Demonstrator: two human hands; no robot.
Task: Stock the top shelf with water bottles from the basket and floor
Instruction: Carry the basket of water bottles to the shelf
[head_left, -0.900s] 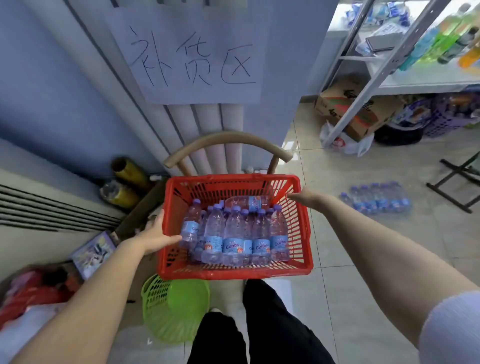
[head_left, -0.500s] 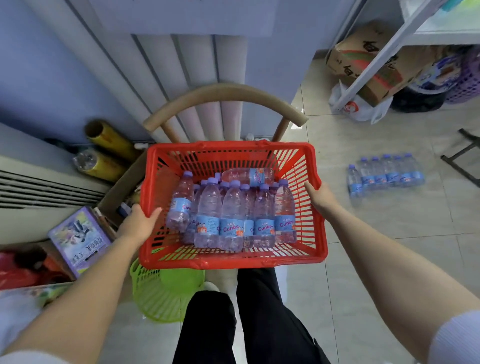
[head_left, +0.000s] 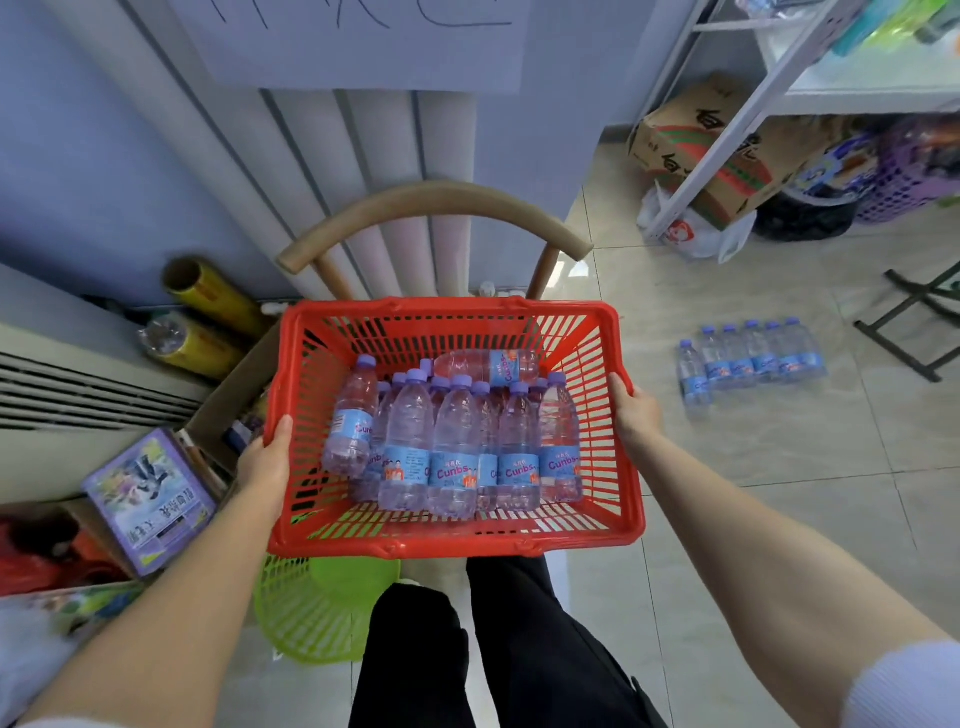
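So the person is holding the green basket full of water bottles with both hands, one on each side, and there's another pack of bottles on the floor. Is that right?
Not quite: the head view shows the basket being held is red, not green. The rest holds: the left hand and right hand grip its two sides, water bottles fill it, and a pack of bottles sits on the floor.

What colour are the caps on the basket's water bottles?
Light purple caps on the water bottles, clearest in the head view.

A shop's stockroom: metal shelving (head_left: 737, 119) over cartons (head_left: 722, 150), shrink-wrapped bottle pack (head_left: 753, 358) on floor.
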